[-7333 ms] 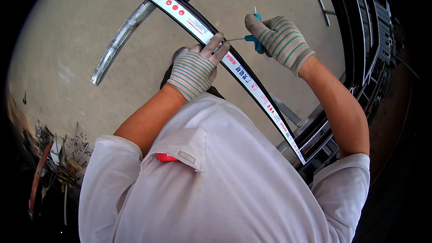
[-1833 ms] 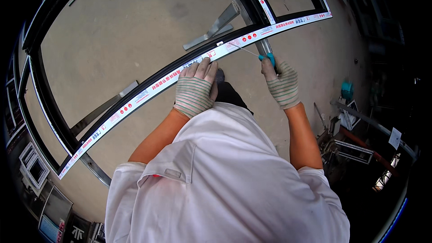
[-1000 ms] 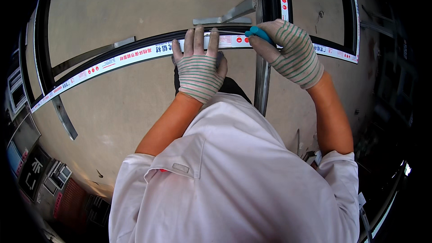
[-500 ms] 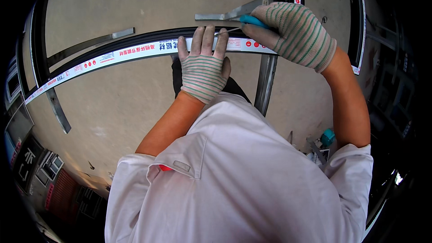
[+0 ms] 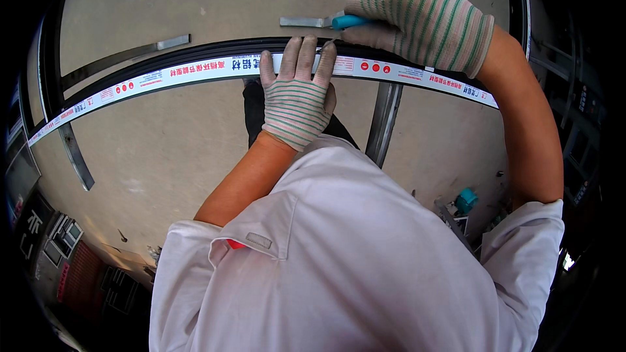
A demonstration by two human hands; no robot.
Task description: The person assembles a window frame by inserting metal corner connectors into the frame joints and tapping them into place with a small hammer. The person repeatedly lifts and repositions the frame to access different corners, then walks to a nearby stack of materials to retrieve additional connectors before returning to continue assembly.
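Across the top half runs a black metal frame bar (image 5: 248, 47), with a white printed protective film (image 5: 195, 70) along its near side. My left hand (image 5: 297, 98), in a striped knit glove, lies on this bar with fingers stretched out and a little apart. Just beyond and to its right, my right hand (image 5: 417, 23), gloved the same way, is closed around the teal-blue handle of a screwdriver (image 5: 349, 21). The thin shaft slants down toward the bar beside my left index finger; its tip is hard to make out.
Grey metal supports (image 5: 385, 120) lie beneath the frame, and another metal strip (image 5: 173, 42) sits beyond it at left. A dark upright frame member (image 5: 518, 6) stands at far right. A teal object (image 5: 465, 201) rests among tools on the concrete floor (image 5: 163, 137).
My right hand with the screwdriver has shifted slightly left and turned, so the shaft now points more steeply down at the bar. My left hand has stayed in nearly the same place.
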